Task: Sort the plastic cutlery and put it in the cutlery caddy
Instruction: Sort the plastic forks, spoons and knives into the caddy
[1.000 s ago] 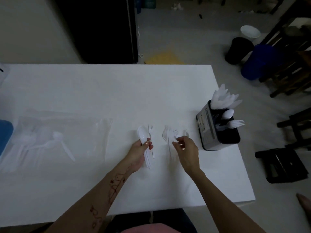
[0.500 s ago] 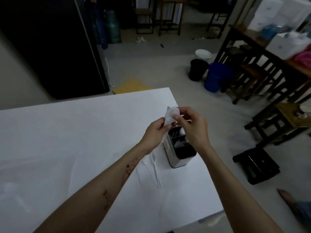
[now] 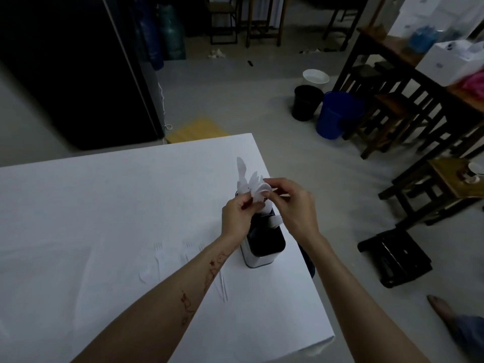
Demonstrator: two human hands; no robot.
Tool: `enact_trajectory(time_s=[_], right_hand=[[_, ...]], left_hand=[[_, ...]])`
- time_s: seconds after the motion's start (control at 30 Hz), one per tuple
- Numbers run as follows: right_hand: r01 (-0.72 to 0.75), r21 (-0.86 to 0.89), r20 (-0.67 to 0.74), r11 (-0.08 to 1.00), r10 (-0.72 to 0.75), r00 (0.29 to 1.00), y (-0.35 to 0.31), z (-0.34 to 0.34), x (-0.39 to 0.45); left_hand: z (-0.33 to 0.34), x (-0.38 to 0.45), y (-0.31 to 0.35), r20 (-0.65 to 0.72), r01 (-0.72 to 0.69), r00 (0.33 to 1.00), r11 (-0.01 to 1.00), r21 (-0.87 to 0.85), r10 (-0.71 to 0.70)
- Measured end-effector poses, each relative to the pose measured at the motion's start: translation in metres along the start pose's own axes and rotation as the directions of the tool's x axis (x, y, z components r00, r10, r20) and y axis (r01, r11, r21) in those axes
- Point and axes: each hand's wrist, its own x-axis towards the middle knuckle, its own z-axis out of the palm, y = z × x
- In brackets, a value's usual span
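A black and silver cutlery caddy (image 3: 263, 251) stands near the right edge of the white table (image 3: 91, 205). White knives (image 3: 242, 171) stick up from its far compartment. Both hands meet just above the caddy. My left hand (image 3: 237, 218) grips a bundle of white plastic spoons (image 3: 260, 192) by the handles. My right hand (image 3: 293, 205) pinches the same spoons near their bowls. Several loose white forks (image 3: 158, 254) and other cutlery lie on the table left of the caddy, partly hidden by my left forearm.
The table's right edge runs just past the caddy. On the floor beyond are a black stool (image 3: 394, 258), a blue bucket (image 3: 334, 115), a black bin (image 3: 306, 102) and wooden chairs (image 3: 408, 121). A foot (image 3: 445, 310) shows at the lower right.
One second ago both hands picked cutlery up from the table. They have since lifted the spoons over the caddy, and the view has swung right and up.
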Motion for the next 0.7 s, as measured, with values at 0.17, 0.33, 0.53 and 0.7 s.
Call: enact_trajectory(time_s=[0.17, 0.33, 0.53, 0.7], right_hand=[[-0.037, -0.083, 0.085, 0.996, 0.044, 0.995, 0.018, 0.011, 0.002], [-0.074, -0.15, 0.125, 0.986, 0.093, 0.988, 0.027, 0.021, -0.001], [-0.042, -0.184, 0.084, 0.982, 0.058, 0.995, 0.026, 0.024, -0.003], [0.022, -0.218, 0.038, 0.976, -0.014, 0.999, 0.032, 0.03, -0.008]], left_hand=[[-0.001, -0.005, -0.007, -0.024, -0.062, 0.997, 0.987, 0.145, 0.067], [-0.008, -0.014, -0.012, -0.016, -0.123, 0.992, 0.986, 0.115, 0.126], [-0.015, -0.016, -0.024, 0.007, -0.209, 0.977, 0.959, 0.19, 0.211], [-0.023, -0.02, -0.039, 0.049, -0.34, 0.939, 0.901, 0.268, 0.34]])
